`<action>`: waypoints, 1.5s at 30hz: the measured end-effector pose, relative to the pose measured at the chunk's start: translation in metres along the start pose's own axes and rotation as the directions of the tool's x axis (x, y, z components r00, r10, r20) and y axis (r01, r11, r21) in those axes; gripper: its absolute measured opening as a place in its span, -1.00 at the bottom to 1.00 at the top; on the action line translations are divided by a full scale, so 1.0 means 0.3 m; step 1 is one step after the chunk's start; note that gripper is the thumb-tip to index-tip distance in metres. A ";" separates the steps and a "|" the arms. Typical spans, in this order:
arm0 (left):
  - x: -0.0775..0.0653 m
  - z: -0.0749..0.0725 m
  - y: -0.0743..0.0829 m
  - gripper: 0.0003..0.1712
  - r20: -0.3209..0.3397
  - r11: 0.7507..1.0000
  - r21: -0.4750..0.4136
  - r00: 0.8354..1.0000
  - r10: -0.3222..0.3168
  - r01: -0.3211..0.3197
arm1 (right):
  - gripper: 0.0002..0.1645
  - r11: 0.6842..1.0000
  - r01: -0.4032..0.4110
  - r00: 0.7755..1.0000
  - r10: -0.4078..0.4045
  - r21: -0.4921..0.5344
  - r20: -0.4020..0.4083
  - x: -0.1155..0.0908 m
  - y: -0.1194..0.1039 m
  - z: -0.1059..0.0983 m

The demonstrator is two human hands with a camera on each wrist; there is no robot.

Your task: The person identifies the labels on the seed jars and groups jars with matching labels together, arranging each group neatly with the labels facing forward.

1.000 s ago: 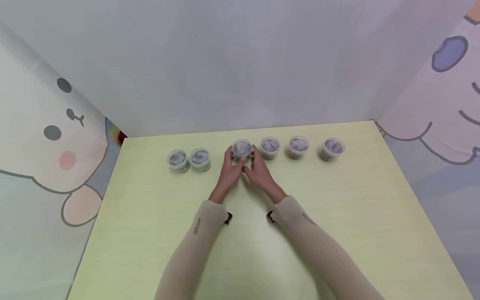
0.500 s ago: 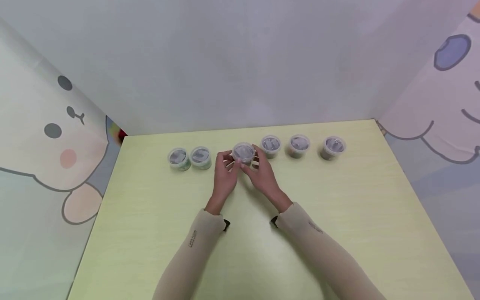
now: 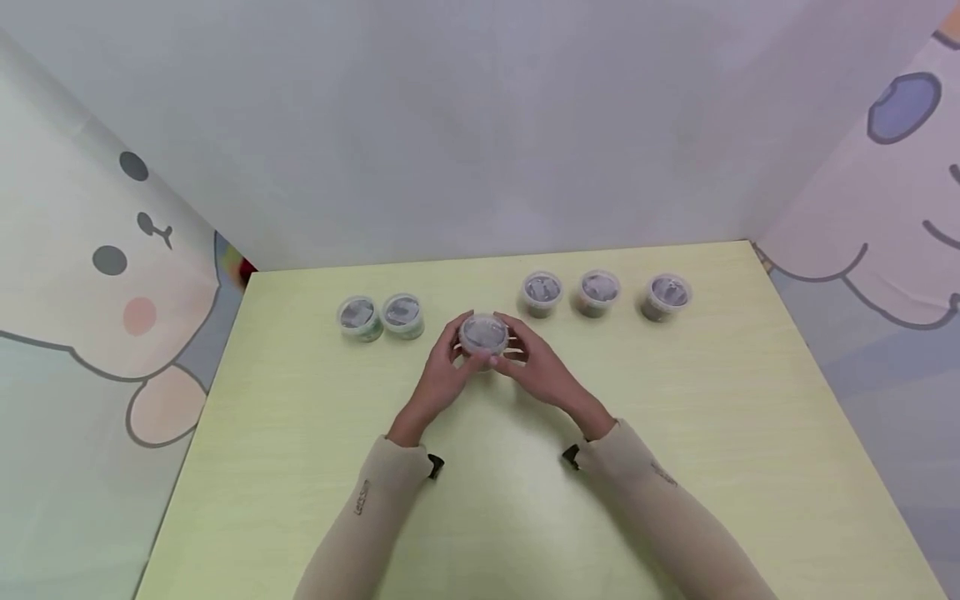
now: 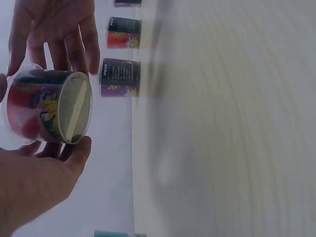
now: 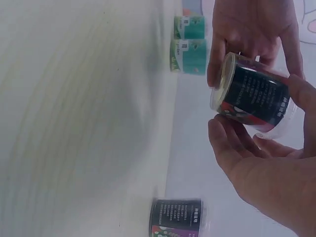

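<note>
I've got the printed plastic tub (image 3: pixel 483 332) up between both hands, base clear of the table (image 3: pixel 487 517), lid side facing the head cam. Left hand (image 3: pixel 442 375) is wrapped round its left side, right hand (image 3: pixel 544 371) grips the other, thumbs meeting at the near edge. Can't tell what the pale strip (image 4: pixel 76 111) on the base is.

For a clean hold I'd match the pressure side to side, keep fingertips on the wall and go easy on the lid end, since that clear plastic looks thin and could flex. Level beats tilted imo.

Out past the left hand sit two green-labelled tubs (image 3: pixel 360 319), nearly touching. Beyond the right hand's fingertips there's a row of three dark-labelled tubs (image 3: pixel 542 295), the nearest close enough that I'd watch for bumping it.
</note>
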State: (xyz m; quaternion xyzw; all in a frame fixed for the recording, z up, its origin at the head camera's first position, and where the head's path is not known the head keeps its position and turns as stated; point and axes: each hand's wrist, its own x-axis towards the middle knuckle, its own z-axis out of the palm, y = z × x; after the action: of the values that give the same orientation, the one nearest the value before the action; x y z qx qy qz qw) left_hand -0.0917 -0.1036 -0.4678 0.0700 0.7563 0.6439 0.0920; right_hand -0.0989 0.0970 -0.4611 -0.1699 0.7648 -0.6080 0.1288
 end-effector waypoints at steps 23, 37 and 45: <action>-0.084 0.031 0.031 -0.41 0.020 0.956 -0.294 1.000 0.005 0.001 | -0.42 0.978 -0.048 0.998 0.053 0.201 -0.020 -0.076 -0.025 -0.013; -0.113 0.053 0.042 -0.28 -0.109 0.998 -0.063 0.994 0.015 -0.022 | -0.38 0.991 -0.013 0.998 0.020 0.136 -0.053 -0.090 -0.037 0.020; -0.136 0.032 0.030 -0.36 -0.022 0.998 -0.055 1.000 0.000 -0.001 | -0.42 0.982 -0.109 0.994 0.113 0.157 -0.015 -0.107 -0.031 0.018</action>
State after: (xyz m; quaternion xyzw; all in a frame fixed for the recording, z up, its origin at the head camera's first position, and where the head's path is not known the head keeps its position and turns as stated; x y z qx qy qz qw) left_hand -0.0499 -0.1022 -0.4583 0.0607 0.7391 0.6653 0.0854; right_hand -0.0665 0.1037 -0.4536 -0.1093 0.7247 -0.6598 0.1663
